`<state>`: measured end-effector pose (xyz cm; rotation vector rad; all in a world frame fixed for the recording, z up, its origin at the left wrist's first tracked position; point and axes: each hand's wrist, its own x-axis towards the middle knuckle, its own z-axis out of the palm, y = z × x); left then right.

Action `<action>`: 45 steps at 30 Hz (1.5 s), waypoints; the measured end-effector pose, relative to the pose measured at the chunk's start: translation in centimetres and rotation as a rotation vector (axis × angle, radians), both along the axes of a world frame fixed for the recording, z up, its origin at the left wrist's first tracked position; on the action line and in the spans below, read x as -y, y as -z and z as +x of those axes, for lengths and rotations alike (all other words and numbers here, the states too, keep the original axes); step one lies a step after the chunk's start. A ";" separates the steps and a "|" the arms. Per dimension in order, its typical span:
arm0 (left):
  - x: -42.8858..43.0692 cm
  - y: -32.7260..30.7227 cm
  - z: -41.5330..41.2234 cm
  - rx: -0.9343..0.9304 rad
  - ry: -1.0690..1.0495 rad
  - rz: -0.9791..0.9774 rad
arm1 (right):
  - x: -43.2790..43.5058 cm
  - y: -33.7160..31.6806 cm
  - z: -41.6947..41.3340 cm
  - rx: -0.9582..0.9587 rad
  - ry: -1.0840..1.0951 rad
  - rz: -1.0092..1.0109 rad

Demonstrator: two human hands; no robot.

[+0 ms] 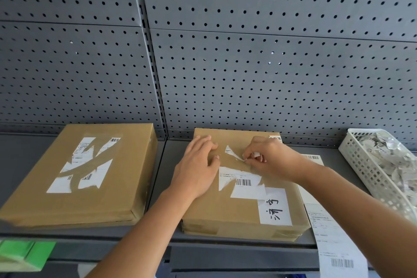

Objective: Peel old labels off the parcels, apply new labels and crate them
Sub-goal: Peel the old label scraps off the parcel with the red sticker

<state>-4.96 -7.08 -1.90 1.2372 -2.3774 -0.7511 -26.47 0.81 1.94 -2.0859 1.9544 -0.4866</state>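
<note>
Two flat brown parcels lie on a grey shelf. The right parcel [239, 210] carries a torn old label [242, 184] with a barcode and a white handwritten sticker [275, 209]. My left hand [197, 165] rests flat on its top, fingers spread. My right hand [268, 158] pinches a small white strip of label [234, 153] that is lifting off the cardboard. The left parcel [85, 178] shows ragged remains of a torn label [83, 165].
A white perforated basket [370, 176] of torn label scraps stands at the right. A long strip of printed labels [331, 232] hangs over the shelf edge beside the right parcel. Grey pegboard [248, 63] backs the shelf. A green item [24, 253] sits lower left.
</note>
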 end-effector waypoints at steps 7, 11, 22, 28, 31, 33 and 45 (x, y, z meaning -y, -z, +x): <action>0.0 0.0 0.0 0.000 0.004 -0.006 | 0.7 0.6 0.3 -0.084 -0.031 -0.034; 0.0 0.0 0.0 0.002 0.004 -0.008 | 1.3 0.5 0.3 -0.057 -0.006 -0.059; -0.1 -0.1 0.0 -0.004 0.007 -0.007 | 2.0 -0.6 0.8 0.292 0.181 -0.079; -0.1 -0.2 0.0 -0.004 0.004 -0.002 | 1.8 -1.1 0.9 0.454 0.254 -0.041; -0.1 -0.2 0.0 -0.001 0.007 -0.003 | 1.9 -0.8 0.5 0.482 0.290 -0.011; -0.1 -0.2 0.0 0.001 0.006 0.000 | 2.0 -0.6 0.4 0.472 0.298 0.012; -0.1 -0.3 0.0 -0.001 0.011 -0.006 | 2.7 0.1 1.7 0.331 0.232 -0.008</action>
